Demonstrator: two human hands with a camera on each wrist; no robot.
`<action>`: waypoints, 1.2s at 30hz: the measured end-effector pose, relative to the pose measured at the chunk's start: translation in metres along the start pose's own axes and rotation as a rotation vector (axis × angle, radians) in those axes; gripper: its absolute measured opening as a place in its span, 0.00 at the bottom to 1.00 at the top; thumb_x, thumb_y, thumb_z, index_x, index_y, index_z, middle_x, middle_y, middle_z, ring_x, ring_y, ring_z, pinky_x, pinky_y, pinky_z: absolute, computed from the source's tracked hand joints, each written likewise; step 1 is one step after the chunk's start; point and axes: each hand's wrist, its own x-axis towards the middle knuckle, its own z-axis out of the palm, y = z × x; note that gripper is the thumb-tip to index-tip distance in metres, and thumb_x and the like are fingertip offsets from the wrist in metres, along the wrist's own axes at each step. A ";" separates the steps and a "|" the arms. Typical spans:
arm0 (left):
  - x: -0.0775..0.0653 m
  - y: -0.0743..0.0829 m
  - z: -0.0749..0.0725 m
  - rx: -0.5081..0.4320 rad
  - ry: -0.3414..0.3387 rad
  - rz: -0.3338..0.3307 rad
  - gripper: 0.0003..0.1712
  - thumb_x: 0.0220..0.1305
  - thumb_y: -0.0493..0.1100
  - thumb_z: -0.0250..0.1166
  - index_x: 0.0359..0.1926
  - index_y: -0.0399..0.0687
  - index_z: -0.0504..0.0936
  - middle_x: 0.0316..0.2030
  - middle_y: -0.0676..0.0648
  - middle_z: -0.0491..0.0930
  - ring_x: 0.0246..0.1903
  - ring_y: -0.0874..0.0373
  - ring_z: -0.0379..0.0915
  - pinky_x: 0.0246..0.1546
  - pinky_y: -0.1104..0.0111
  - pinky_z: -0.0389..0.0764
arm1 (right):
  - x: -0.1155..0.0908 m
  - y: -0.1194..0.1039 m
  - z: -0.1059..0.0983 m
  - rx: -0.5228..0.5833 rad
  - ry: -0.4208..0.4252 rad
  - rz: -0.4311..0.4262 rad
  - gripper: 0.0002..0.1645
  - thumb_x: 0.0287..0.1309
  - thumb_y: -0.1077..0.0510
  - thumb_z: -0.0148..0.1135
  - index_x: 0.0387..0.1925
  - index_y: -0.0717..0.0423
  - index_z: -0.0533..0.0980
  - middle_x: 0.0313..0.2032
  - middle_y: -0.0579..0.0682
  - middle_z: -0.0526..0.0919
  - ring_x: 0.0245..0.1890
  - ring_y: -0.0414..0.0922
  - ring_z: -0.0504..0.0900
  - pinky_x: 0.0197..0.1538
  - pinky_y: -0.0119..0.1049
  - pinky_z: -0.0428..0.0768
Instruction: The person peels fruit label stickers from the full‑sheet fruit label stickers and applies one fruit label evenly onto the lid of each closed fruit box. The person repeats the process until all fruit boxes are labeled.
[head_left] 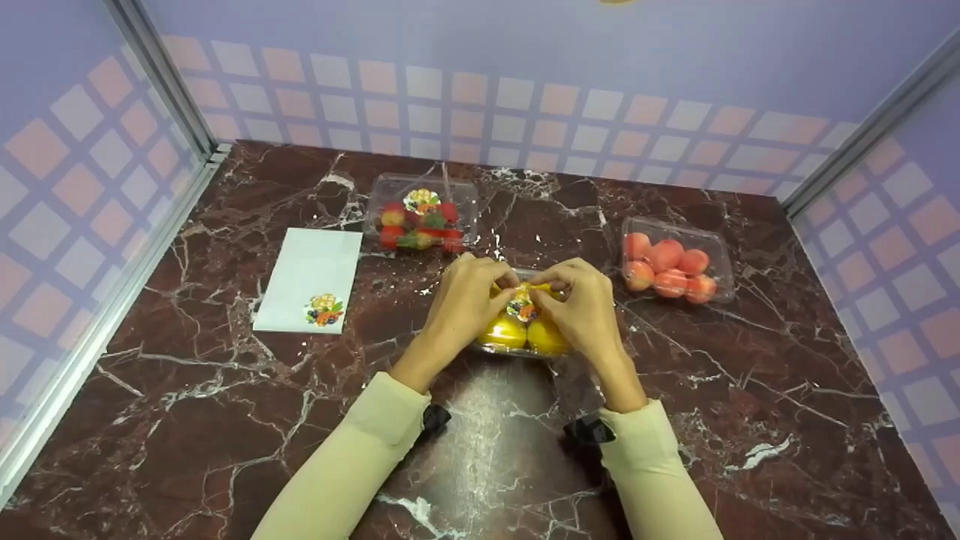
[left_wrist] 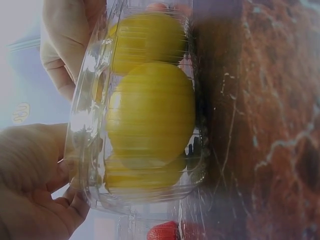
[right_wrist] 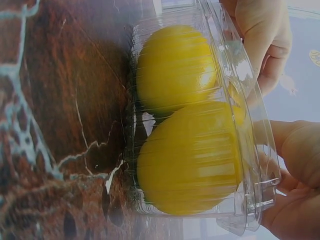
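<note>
A clear plastic clamshell box (left_wrist: pixel 92 187) of large smooth yellow fruits (head_left: pixel 550 337) stands on the table in front of me, its lid down over them. Over the middle of that lid is a round fruit-print sticker (head_left: pixel 523 306). My left hand (head_left: pixel 466 296) pinches the sticker's left edge between thumb and bent forefinger. On the opposite side, the right hand (head_left: pixel 585 304) pinches its right edge the same way. Both wrist views show fingertips right at the lid and the yellow fruits (right_wrist: pixel 195 155) through the ribbed wall.
A white sheet (head_left: pixel 307 277) with one matching sticker (head_left: pixel 324 309) lies to the left. Behind it stands a clear box of strawberries (head_left: pixel 390 237), with a sticker (head_left: pixel 421 201) on its lid. A clear box of round pinkish-red fruits (head_left: pixel 666 256) sits at right. Patterned panels surround the marble-look table.
</note>
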 end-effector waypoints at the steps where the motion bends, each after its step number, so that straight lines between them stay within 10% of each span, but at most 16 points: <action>1: 0.000 0.000 0.000 0.002 -0.002 -0.002 0.03 0.66 0.42 0.76 0.38 0.49 0.91 0.39 0.49 0.91 0.36 0.53 0.80 0.46 0.59 0.76 | 0.000 0.000 0.000 -0.002 -0.001 0.001 0.06 0.53 0.65 0.81 0.34 0.55 0.91 0.36 0.52 0.87 0.33 0.46 0.86 0.40 0.37 0.84; 19: -0.001 -0.001 0.000 0.015 0.013 -0.135 0.13 0.67 0.50 0.75 0.50 0.54 0.90 0.50 0.49 0.80 0.52 0.51 0.71 0.56 0.57 0.72 | 0.000 0.000 0.001 -0.015 0.036 0.019 0.06 0.56 0.63 0.76 0.37 0.55 0.91 0.38 0.55 0.88 0.40 0.56 0.81 0.48 0.45 0.74; 36: 0.004 -0.007 0.014 -0.129 -0.046 -0.405 0.28 0.71 0.60 0.67 0.66 0.55 0.80 0.64 0.47 0.75 0.68 0.44 0.60 0.70 0.46 0.57 | -0.003 0.002 0.008 -0.013 -0.058 0.340 0.34 0.70 0.48 0.65 0.71 0.60 0.74 0.68 0.64 0.72 0.68 0.64 0.67 0.71 0.61 0.64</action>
